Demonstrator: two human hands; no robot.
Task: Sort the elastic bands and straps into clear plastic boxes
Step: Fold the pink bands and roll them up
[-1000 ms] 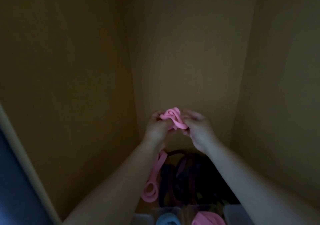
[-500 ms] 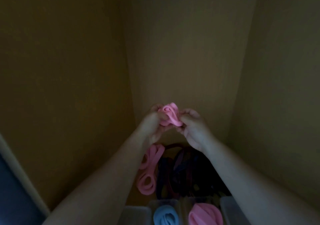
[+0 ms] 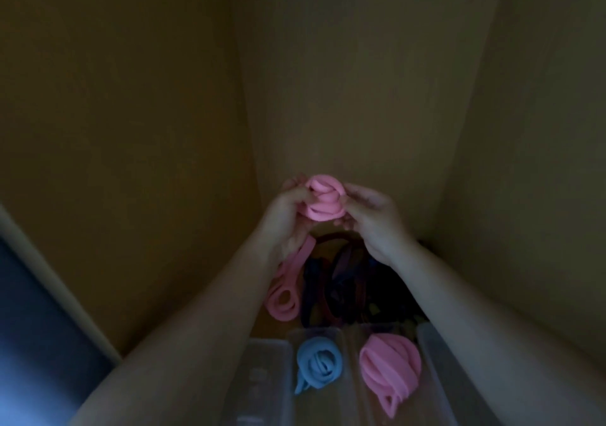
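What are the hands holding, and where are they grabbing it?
A pink band. The left hand and right hand grip its coiled-up end from either side; the rest hangs loose below the left hand.

Setting, as we log it: v. dim, light low throughout. Three plain yellow-brown panels: left panel (image 3: 114,130), back panel (image 3: 360,81), right panel (image 3: 541,130), meeting at two vertical corners. Btm left: pale strip (image 3: 59,281) runs diagonally along left panel's edge. Beyond it, blue-grey surface (image 3: 26,343), blurred; we can't ID.
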